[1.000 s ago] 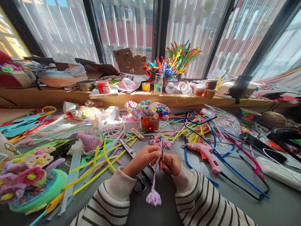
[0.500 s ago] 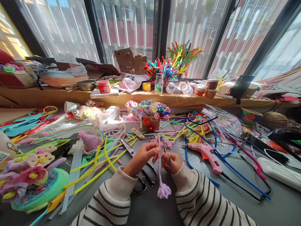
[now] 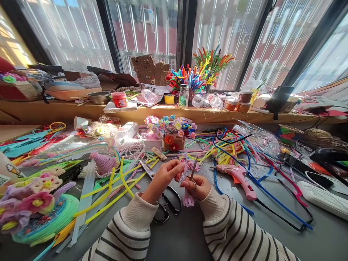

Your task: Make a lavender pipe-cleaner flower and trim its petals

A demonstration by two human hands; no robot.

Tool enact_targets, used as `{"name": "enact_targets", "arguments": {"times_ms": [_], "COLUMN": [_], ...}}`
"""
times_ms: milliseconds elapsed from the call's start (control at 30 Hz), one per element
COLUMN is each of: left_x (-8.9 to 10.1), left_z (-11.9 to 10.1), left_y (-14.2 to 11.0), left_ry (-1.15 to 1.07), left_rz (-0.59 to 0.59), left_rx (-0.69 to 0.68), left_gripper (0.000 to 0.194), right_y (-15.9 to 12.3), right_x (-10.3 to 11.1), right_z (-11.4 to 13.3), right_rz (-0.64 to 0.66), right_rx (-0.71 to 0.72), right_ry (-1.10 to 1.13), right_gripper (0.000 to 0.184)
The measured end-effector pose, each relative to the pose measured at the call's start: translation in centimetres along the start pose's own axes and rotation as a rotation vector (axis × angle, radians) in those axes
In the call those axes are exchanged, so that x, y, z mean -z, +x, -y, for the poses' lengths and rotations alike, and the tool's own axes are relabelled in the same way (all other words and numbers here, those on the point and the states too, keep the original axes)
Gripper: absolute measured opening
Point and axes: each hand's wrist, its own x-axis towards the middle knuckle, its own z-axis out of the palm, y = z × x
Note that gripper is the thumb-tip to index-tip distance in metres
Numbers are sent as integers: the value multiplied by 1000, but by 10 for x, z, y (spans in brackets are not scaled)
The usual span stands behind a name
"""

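Observation:
My left hand (image 3: 164, 177) pinches the upper part of a pale pink pipe cleaner (image 3: 184, 173) that ends below in a fluffy pink flower (image 3: 188, 200). My right hand (image 3: 198, 187) is closed on small scissors (image 3: 193, 169), blades pointing up beside the stem. Both hands hover over the grey table (image 3: 179, 235) just in front of me. A larger pair of black-handled scissors (image 3: 163, 203) lies under my left wrist.
A pink glue gun (image 3: 239, 177) with a black cord lies right of my hands. Loose pipe cleaners (image 3: 231, 148) pile behind it, yellow ones (image 3: 114, 188) to the left. A small flower basket (image 3: 173, 136) stands ahead, a knitted round piece (image 3: 40, 217) at left, jars along the windowsill (image 3: 190, 114).
The pink flower end has risen from hanging low near the table edge to just under my right hand. The small scissors have tilted up beside the stem.

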Motion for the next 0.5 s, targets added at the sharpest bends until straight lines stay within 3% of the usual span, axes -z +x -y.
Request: {"name": "enact_targets", "arguments": {"times_ms": [100, 200, 400, 500], "left_x": [0, 1, 3, 3], "left_z": [2, 4, 0, 0], "left_y": [0, 0, -1, 0], "left_ry": [-10, -18, -31, -48], "left_rz": [102, 113, 7, 16], "left_rx": [33, 27, 42, 61], "left_gripper": [18, 18, 20, 23], "right_y": [3, 4, 2, 1], "right_x": [0, -2, -2, -1], "right_z": [-3, -4, -1, 0], "right_rz": [-129, -168, -159, -156], "right_rx": [120, 187, -7, 22], "right_ry": [-30, -76, 49, 89], "right_gripper": [28, 28, 41, 49]}}
